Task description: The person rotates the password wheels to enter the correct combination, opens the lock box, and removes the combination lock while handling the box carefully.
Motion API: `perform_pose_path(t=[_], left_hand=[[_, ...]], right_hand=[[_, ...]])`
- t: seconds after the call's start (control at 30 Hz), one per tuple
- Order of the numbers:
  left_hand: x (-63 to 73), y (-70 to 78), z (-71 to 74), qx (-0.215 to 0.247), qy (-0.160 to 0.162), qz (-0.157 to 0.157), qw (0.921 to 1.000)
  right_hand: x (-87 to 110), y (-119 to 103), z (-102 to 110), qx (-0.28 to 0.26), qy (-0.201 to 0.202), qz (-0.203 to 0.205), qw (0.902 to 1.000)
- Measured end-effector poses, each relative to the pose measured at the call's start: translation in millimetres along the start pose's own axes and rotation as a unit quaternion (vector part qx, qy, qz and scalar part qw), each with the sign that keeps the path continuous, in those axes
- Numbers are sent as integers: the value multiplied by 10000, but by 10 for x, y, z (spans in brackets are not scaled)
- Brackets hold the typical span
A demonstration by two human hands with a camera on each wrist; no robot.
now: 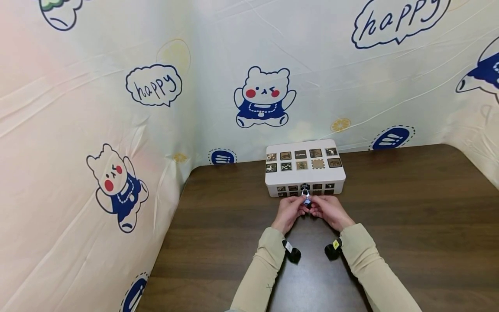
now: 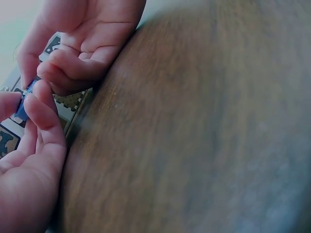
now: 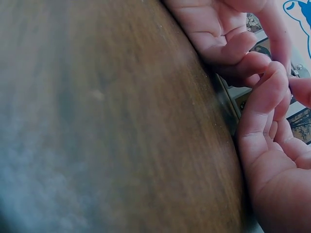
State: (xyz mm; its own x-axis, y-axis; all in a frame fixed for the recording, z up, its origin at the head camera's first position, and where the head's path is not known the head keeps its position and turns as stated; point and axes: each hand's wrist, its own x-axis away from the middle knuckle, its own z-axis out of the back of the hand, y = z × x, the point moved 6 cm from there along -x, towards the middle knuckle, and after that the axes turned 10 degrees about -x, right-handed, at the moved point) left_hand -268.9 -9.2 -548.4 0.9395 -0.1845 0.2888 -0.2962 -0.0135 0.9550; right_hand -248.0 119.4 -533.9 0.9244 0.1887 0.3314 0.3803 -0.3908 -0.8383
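Observation:
Just in front of a white box (image 1: 300,176) with stamp-like pictures, a small blue padlock (image 1: 307,201) with a silver shackle (image 1: 306,192) is held between both hands. My left hand (image 1: 289,213) pinches it from the left between thumb and forefinger. From the other side, my right hand (image 1: 331,211) grips it with thumb and bent fingers. In the left wrist view the blue body (image 2: 23,105) shows between the fingertips. The shackle points toward the box's front, overlapping a dark clasp (image 1: 305,186) there. The fingers hide most of the padlock in the right wrist view.
The box stands near the back edge of a dark wooden table (image 1: 218,242). Behind and left of it hangs a pale curtain (image 1: 218,86) with cartoon bears. A black wrist device sits under each sleeve cuff.

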Motion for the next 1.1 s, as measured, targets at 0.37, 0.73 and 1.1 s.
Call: perform_pose_path(t=[0.37, 0.73, 1.1], left_hand=[[4, 1, 6, -130, -111, -94, 9998], [-5, -13, 9, 11, -159, -53, 9999], [-28, -44, 16, 138, -272, -21, 9995]], right_hand=[[-5, 4, -1, 34, 64, -15, 10000], [-27, 15, 14, 57, 9, -44, 10000], [-48, 27, 22, 65, 48, -22, 10000]])
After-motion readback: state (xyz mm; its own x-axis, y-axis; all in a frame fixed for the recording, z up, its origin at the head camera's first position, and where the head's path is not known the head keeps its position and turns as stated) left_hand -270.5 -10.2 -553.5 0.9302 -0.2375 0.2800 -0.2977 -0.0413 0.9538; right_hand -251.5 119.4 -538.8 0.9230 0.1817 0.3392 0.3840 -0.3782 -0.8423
